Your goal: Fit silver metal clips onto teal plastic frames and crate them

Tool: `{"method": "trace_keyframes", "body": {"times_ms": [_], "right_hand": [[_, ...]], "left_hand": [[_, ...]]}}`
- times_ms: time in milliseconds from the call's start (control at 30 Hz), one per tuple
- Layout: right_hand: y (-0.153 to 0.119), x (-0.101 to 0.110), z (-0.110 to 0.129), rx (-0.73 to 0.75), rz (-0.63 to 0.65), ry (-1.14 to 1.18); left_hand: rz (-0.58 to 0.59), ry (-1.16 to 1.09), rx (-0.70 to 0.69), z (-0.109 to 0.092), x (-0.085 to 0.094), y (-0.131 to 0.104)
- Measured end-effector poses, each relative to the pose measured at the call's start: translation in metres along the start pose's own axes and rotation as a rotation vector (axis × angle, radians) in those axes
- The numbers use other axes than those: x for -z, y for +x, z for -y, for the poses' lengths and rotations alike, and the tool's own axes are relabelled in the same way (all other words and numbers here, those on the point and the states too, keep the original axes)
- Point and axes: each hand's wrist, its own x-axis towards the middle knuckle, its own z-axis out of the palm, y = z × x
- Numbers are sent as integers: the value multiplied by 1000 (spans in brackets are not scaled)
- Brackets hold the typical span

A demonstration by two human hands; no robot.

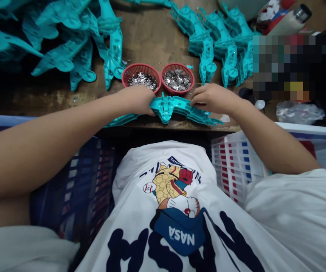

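Note:
A teal plastic part (166,107) lies across the table's front edge, its curved arms spreading to both sides. My left hand (140,99) is closed round its left side, near the middle. My right hand (208,97) has its fingers bent together at the part's right arm; whether they pinch something small is hidden. Just behind the part stand two red baskets, the left one (125,75) and the right one (192,81), both holding small shiny metal pieces. My left hand overlaps the front of the left basket.
Teal parts are heaped at the back left (57,49), with more in rows at the back right (205,41). A bottle (289,22) and a clear plastic bag (300,112) lie to the right. Plastic crates, one blue (74,181) and one white (230,162), flank my lap.

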Motion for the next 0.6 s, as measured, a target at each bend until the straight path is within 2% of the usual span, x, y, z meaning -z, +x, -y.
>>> {"method": "trace_keyframes", "body": {"times_ms": [133,367,467,600], "right_hand": [[0,4,4,4,-12,31],[-4,18,14,-123,-66,14],[-4,11,13,-137,-43,-5],[2,-11,11,-184,-12,-27]], "left_hand": [[28,76,-9,2,0,7],[15,59,-3,15,2,9],[34,61,-12,20,12,-2],[35,-22,-7,34,30,-19]]}}
